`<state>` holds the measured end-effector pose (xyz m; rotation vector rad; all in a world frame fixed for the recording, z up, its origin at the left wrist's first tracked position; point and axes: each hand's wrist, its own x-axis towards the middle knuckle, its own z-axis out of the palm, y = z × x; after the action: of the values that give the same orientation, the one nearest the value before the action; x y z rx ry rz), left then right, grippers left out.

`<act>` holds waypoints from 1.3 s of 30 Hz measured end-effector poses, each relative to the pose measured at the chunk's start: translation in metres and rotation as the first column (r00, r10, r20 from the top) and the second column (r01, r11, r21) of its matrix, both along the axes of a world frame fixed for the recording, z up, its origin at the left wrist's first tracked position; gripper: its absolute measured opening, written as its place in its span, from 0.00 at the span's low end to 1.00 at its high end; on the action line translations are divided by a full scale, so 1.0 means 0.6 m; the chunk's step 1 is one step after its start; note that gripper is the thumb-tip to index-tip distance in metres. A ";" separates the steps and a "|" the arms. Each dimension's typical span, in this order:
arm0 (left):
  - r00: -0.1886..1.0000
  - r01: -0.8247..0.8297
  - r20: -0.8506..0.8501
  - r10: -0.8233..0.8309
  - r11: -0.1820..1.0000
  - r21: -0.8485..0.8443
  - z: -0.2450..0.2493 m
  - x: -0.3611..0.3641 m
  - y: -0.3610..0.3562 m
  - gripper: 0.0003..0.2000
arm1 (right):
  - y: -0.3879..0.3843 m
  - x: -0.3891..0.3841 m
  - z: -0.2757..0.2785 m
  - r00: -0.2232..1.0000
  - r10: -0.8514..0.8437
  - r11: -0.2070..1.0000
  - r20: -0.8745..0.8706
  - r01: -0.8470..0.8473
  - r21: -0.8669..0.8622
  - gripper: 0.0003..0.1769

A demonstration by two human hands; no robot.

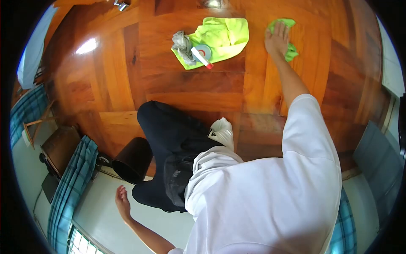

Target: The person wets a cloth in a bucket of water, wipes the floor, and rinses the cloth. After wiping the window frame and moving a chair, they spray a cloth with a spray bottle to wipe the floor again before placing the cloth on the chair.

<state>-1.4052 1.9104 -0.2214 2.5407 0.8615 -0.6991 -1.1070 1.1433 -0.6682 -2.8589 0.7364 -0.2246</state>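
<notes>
My right hand (278,39) lies flat, fingers stretched out, on a small green cloth (292,52) on the wooden floor at the upper right. The cloth shows above the fingertips and beside the palm. Left of it, a larger yellow-green cloth (230,36) is spread on the floor. On its left part are a crumpled grey cloth (182,45), a round grey item (204,51) and a white stick-like item with a red end (198,55). My left hand (122,202) hangs at the lower left, fingers loosely bent and holding nothing.
A dark bin (133,160) stands beside my bent knee. Blue checked curtains (72,190) and a brown chair-like piece (61,146) are at the left. A grey panel (378,165) stands at the right. A small metallic object (121,5) is at the top left.
</notes>
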 end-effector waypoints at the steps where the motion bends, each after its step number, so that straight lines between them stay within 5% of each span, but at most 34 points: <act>1: 0.999 0.009 -0.053 -0.007 0.999 0.031 -0.009 -0.003 -0.013 0.12 | 0.012 0.045 -0.009 0.994 0.096 0.994 -0.059 -0.099 -0.050 0.36; 4: 0.999 -0.019 -0.035 0.018 1.000 -0.012 -0.030 -0.023 -0.028 0.14 | 0.086 0.150 0.001 0.902 0.425 0.903 -0.076 -0.428 -0.027 0.33; 6: 0.990 -0.107 -0.093 0.107 0.994 0.013 -0.029 -0.023 -0.040 0.15 | 0.145 0.197 0.003 0.739 0.674 0.737 -0.021 -0.674 -0.055 0.34; 7: 0.988 -0.116 -0.098 0.117 0.993 0.015 -0.028 -0.031 -0.034 0.15 | 0.179 0.212 0.006 0.732 0.681 0.731 -0.023 -0.681 -0.050 0.34; 9: 0.990 -0.130 -0.051 0.129 0.991 -0.014 -0.029 -0.049 -0.017 0.15 | 0.225 0.237 0.021 0.406 0.891 0.370 -0.202 -0.908 -0.194 0.39; 10: 0.990 -0.134 -0.057 0.133 0.991 -0.015 -0.026 -0.055 -0.012 0.15 | 0.229 0.238 0.029 0.402 0.892 0.366 -0.207 -0.911 -0.190 0.39; 12: 0.979 -0.204 -0.020 0.203 0.978 -0.054 -0.018 -0.065 -0.005 0.15 | 0.235 0.238 0.047 0.277 0.959 0.279 -0.066 -0.960 0.019 0.46; 14: 0.981 -0.193 0.002 0.194 0.980 -0.051 -0.010 -0.077 0.000 0.14 | 0.187 0.220 0.062 0.393 0.896 0.393 -0.205 -0.918 -0.044 0.42; 15: 0.983 -0.180 0.024 0.181 0.983 -0.035 -0.003 -0.085 0.001 0.14 | 0.134 0.227 -0.031 0.502 0.857 0.494 0.118 -0.865 0.090 0.35; 16: 0.979 -0.199 0.035 0.200 0.980 -0.028 0.000 -0.092 0.005 0.14 | 0.118 0.201 -0.011 0.792 0.580 0.786 -0.191 -0.606 -0.125 0.30; 17: 0.981 -0.194 0.002 0.194 0.981 -0.011 0.002 -0.097 0.009 0.14 | 0.056 0.191 -0.057 0.877 0.464 0.859 -0.126 -0.480 -0.177 0.29; 18: 0.982 -0.187 -0.035 0.187 0.982 0.005 0.003 -0.102 0.011 0.14 | 0.044 0.167 -0.006 0.909 0.239 0.937 -0.341 -0.308 -0.166 0.34; 20: 0.976 -0.216 -0.010 0.216 0.976 0.006 -0.002 -0.105 0.010 0.14 | 0.042 0.124 0.028 0.956 0.201 0.979 -0.214 -0.187 0.084 0.43; 22: 0.972 -0.236 0.012 0.237 0.972 -0.009 -0.006 -0.093 0.002 0.14 | 0.081 0.025 0.043 0.937 0.315 0.949 -0.152 -0.307 0.072 0.43; 24: 0.977 -0.213 0.027 0.212 0.976 0.044 -0.009 -0.079 -0.015 0.14 | 0.148 -0.109 0.067 0.835 0.530 0.847 -0.146 -0.528 0.057 0.48; 25: 0.974 -0.225 0.029 0.224 0.974 0.039 -0.016 -0.082 -0.013 0.14 | 0.203 -0.158 0.140 0.767 0.594 0.794 -0.244 -0.509 0.332 0.47; 26: 0.973 -0.229 0.039 0.228 0.973 0.020 -0.023 -0.086 -0.009 0.14 | 0.235 -0.237 0.124 0.733 0.674 0.639 -0.087 -0.520 0.567 0.41; 28: 0.970 -0.237 0.044 0.237 0.971 -0.004 -0.035 -0.082 -0.012 0.14 | 0.291 -0.334 0.121 0.235 0.952 0.304 -0.196 -0.801 0.515 0.38; 31: 0.975 -0.224 -0.018 0.223 0.973 -0.052 -0.011 -0.073 -0.017 0.15 | 0.229 -0.436 -0.161 0.011 0.947 0.082 -0.322 -0.974 0.209 0.35; 34: 0.972 -0.216 0.090 0.216 0.976 -0.011 0.017 -0.085 0.006 0.14 | 0.158 -0.229 0.092 0.678 0.623 0.782 -0.389 -0.533 0.324 0.34; 35: 0.973 -0.204 0.101 0.206 0.979 -0.021 0.020 -0.094 0.019 0.14 | 0.082 -0.234 0.026 0.856 0.359 0.895 -0.372 -0.429 -0.123 0.34; 36: 0.971 -0.202 0.135 0.199 0.979 0.004 0.024 -0.105 0.034 0.14 | 0.021 -0.212 0.033 0.961 0.040 0.996 -0.273 -0.060 -0.065 0.37; 39: 0.951 -0.193 0.243 0.188 0.981 -0.004 0.008 -0.120 0.060 0.15 | -0.091 -0.221 0.025 0.861 -0.413 0.849 -0.297 0.482 0.217 0.26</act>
<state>-1.4771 1.9463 -0.2167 2.4504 1.0124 -0.3131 -1.2394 1.0886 -0.6530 -2.4213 1.3693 0.1643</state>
